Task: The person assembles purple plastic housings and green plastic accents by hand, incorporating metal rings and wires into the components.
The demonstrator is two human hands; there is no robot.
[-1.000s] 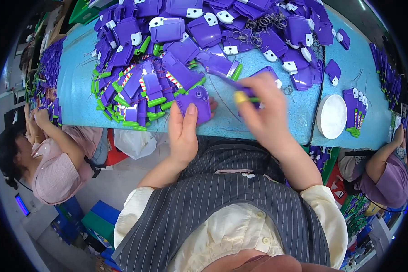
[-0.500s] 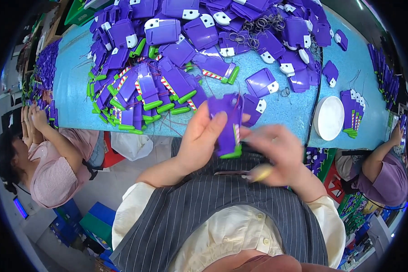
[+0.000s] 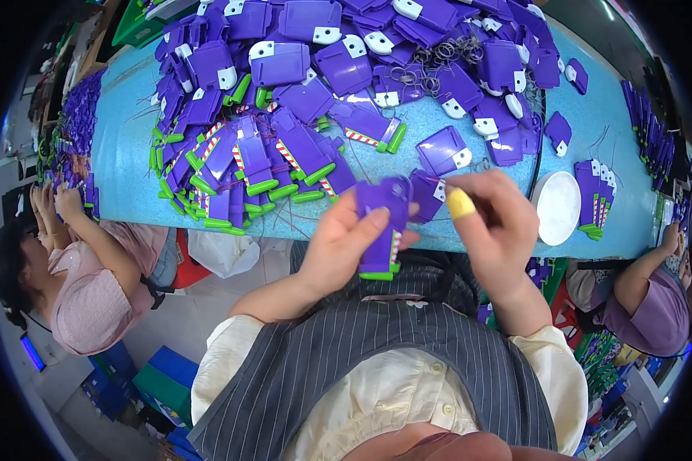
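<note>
Remote view: I see the left hand pinching a green-ended purple case over the near edge of the table. Right hand curled, apart; I can't tell whether it grips anything.

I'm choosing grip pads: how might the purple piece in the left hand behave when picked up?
The purple piece is probably stiff, since it looks flat and straight-edged. It seems light: the left hand alone holds it. It may be slippery, as its surface looks smooth.
</note>
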